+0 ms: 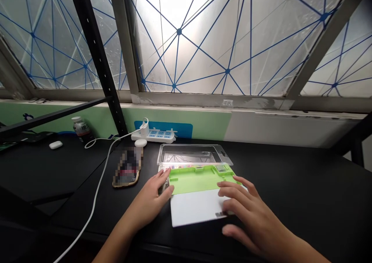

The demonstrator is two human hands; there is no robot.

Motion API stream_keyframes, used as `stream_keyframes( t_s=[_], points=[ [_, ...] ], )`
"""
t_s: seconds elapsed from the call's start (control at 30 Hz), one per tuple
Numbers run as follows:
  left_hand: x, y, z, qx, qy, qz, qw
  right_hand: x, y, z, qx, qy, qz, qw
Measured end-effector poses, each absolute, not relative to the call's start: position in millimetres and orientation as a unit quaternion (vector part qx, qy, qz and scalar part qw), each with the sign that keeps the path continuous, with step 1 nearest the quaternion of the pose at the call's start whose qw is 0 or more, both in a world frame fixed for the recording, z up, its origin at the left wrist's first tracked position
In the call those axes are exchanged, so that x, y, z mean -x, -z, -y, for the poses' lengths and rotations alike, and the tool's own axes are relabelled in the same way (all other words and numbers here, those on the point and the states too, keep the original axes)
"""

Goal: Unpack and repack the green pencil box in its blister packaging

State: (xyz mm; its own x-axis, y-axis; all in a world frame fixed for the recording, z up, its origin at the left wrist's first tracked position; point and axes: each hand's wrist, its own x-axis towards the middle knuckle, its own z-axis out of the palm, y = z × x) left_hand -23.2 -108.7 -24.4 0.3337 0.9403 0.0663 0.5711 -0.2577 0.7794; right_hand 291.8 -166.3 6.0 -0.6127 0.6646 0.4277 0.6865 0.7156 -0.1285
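A: How far along do we judge the work, going from left to right?

B: The left hand (149, 201) lies open, thumb and fingers spread at the left edge of the green tray (192, 182), closed on nothing we can see. The tray is already outside the clear case (192, 150), just in front of it, and up against the white board (194, 210); whether it overlaps the board, we cannot tell. The right hand (247, 212) is over the tray's right end, its fingers bent but unclosed.

A: So what do we count as left?

B: The tray's broad floor is bare, so we would call this partway.

A: And the materials?

B: We see lime plastic with raised rims and small moulded catches; shiny, see-through walls with rounded corners on the case; then the board, flat, smooth and straight-edged, on a matte black desk (296, 193)
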Motion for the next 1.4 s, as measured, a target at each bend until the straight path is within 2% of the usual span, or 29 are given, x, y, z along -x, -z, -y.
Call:
stream_keyframes(
  t_s=[0.3, 0.43, 0.7, 0.8, 1.0, 1.07, 1.17, 1.27, 1.4],
  points=[
    [19, 22, 110, -0.745, -0.292, -0.514, 0.31, -353, 26, 159, 0.532, -0.183, 0.81, 0.165],
    [20, 23, 110, -0.735, -0.297, -0.521, 0.318, -347, 31, 159, 0.553, -0.2, 0.784, 0.196],
    [22, 25, 113, -0.738, -0.289, -0.516, 0.324, -346, 27, 166, 0.538, -0.203, 0.795, 0.194],
    [23, 27, 113, -0.737, -0.301, -0.516, 0.316, -344, 24, 165, 0.554, -0.229, 0.766, 0.231],
    [24, 27, 112, -0.718, -0.314, -0.526, 0.33, -345, 22, 155, 0.554, -0.326, 0.664, 0.381],
    [25, 28, 112, -0.711, -0.319, -0.526, 0.341, -347, 20, 153, 0.545, -0.347, 0.651, 0.398],
    [26, 30, 111, -0.702, -0.335, -0.512, 0.365, -348, 18, 155, 0.515, -0.358, 0.691, 0.359],
    [27, 34, 110, -0.698, -0.349, -0.497, 0.38, -346, 16, 158, 0.536, -0.319, 0.714, 0.318],
    [29, 34, 110, -0.692, -0.359, -0.492, 0.388, -344, 17, 158, 0.554, -0.301, 0.71, 0.314]
  ],
)
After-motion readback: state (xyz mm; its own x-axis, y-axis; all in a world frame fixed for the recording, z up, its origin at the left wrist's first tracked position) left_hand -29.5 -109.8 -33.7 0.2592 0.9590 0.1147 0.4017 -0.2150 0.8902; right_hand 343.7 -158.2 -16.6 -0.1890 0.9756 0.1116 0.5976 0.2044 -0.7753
